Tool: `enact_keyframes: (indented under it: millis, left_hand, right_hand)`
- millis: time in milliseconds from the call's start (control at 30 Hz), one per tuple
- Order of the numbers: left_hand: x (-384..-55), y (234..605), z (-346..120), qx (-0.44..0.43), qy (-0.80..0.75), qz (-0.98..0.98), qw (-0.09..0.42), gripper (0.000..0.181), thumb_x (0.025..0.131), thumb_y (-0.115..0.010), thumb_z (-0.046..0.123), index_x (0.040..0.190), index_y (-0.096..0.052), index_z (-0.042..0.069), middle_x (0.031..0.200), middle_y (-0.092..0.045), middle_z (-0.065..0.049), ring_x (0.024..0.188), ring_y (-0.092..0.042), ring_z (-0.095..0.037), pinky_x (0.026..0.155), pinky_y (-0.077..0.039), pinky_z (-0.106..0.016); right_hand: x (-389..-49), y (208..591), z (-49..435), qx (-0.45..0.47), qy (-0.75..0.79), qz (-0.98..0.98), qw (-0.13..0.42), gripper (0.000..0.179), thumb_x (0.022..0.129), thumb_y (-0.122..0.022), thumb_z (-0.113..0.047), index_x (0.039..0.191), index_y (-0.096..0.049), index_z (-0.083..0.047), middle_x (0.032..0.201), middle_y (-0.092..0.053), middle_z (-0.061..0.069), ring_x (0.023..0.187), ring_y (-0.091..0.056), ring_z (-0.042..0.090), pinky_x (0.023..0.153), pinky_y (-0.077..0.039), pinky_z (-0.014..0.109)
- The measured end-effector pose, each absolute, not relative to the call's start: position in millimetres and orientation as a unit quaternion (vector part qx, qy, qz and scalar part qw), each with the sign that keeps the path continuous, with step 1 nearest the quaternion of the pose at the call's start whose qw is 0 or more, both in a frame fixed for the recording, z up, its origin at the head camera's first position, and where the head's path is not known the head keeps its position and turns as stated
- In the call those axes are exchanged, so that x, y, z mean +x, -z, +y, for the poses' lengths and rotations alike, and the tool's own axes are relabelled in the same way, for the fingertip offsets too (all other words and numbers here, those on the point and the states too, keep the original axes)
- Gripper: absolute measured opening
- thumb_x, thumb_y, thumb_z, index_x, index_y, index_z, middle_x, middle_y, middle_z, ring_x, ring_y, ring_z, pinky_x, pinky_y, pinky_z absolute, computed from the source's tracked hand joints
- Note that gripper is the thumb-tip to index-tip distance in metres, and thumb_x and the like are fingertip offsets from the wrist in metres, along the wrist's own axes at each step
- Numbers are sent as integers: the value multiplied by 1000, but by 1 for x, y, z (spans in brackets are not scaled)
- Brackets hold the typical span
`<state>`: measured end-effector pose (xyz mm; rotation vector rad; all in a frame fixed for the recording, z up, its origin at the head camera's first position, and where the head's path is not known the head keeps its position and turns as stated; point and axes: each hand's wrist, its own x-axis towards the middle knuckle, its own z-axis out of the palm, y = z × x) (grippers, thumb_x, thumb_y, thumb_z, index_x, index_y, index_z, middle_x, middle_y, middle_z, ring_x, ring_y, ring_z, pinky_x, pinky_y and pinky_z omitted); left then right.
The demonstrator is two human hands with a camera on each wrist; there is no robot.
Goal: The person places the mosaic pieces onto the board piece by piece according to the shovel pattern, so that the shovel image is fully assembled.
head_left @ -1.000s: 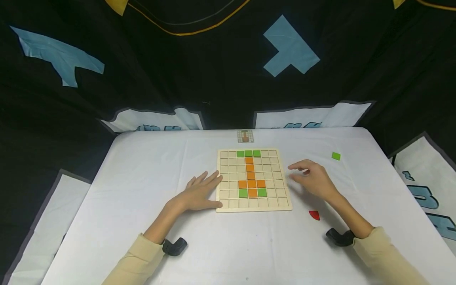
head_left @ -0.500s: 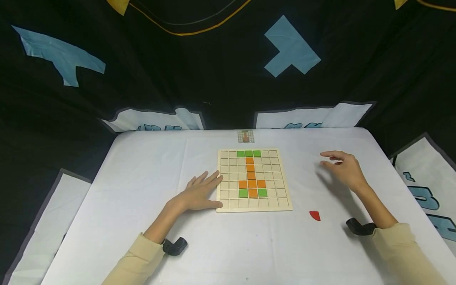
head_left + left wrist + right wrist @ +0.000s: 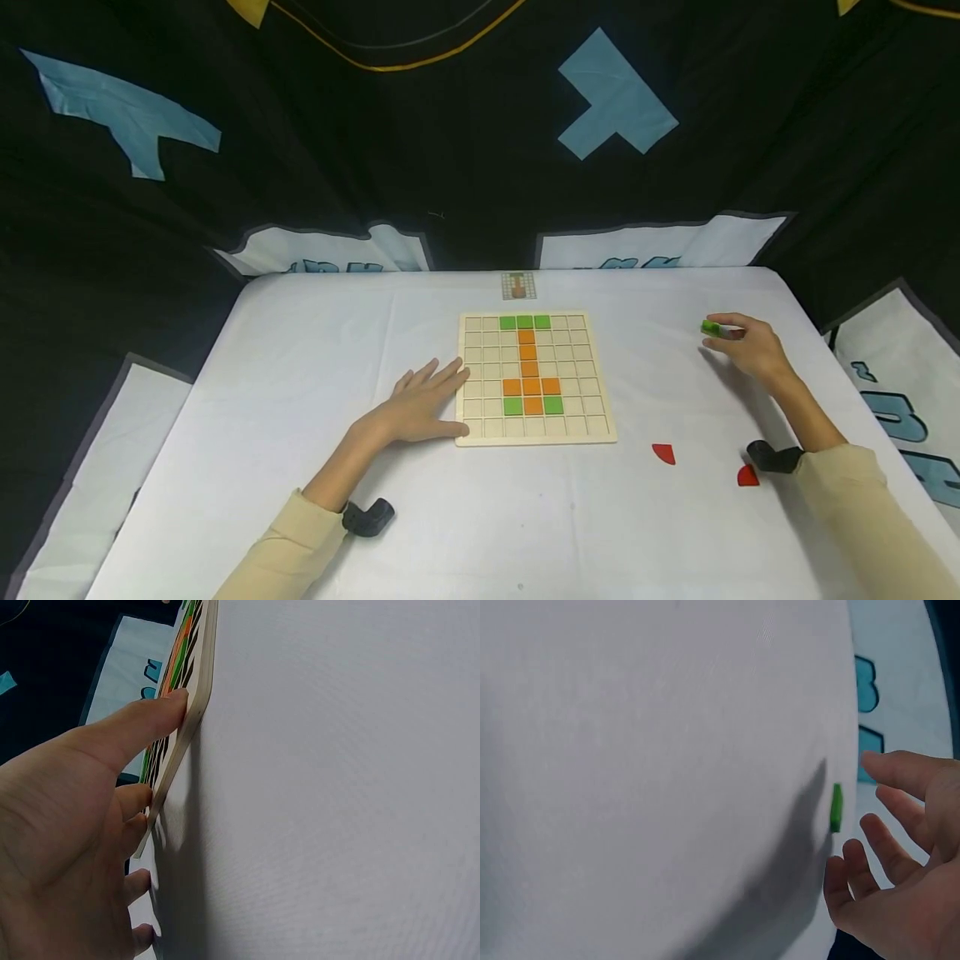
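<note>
A wooden grid board [image 3: 577, 421] lies mid-table, bearing several orange tiles [image 3: 527, 353] in a column with a crossing row. Green tiles [image 3: 523, 322] line its top, and two more flank the column's lower end. My left hand [image 3: 416, 410] rests on the board's left edge, fingers spread straight, thumb on the rim [image 3: 201, 697]. At the table's far right, a loose green tile [image 3: 710, 327] lies at the fingertips of my right hand [image 3: 752, 348]. In the right wrist view this green tile [image 3: 836, 808] stands beyond the parted fingers [image 3: 889, 851].
A red quarter-circle piece [image 3: 663, 453] lies right of the board, and a second red piece [image 3: 747, 476] sits beside the right wrist camera [image 3: 772, 457]. Behind the board is a small pattern card [image 3: 518, 286]. A black curtain with blue shapes hangs past the white table [image 3: 337, 333].
My right hand has moved from beside the board rightward to the loose green tile. A second red piece has come into sight by the right wrist. The left hand has stayed put.
</note>
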<state>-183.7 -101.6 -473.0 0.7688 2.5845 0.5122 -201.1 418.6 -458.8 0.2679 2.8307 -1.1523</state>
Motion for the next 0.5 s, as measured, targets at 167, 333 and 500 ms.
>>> enact_keyframes:
  millis: [167,333,500]
  left_hand:
    - [-184,473,-101,272,-185,924,196,90,89,-65,56,159,-28,14,166,-15,-5,150,-5,-39,115,-5,-64]
    - [-183,472,-102,274,-185,923,197,90,89,-66,56,159,-27,13,166,-15,-5,150,-5,-39,115,-5,-64]
    - [-183,470,-102,276,-186,922,197,90,89,-66,55,159,-28,13,166,-15,-6,150,-5,-40,115,-5,-65]
  right_hand:
    - [-206,466,424,94,376,921,41,55,98,-62,-18,145,-44,6,146,-36,36,127,-41,51,97,-44,56]
    - [-210,469,424,102,354,929,33,53,97,-63,-15,142,-47,8,141,-42,35,124,-43,50,95,-43,57]
    - [-215,472,426,104,341,934,27,49,97,-62,-15,139,-50,8,138,-45,35,122,-44,50,93,-43,57]
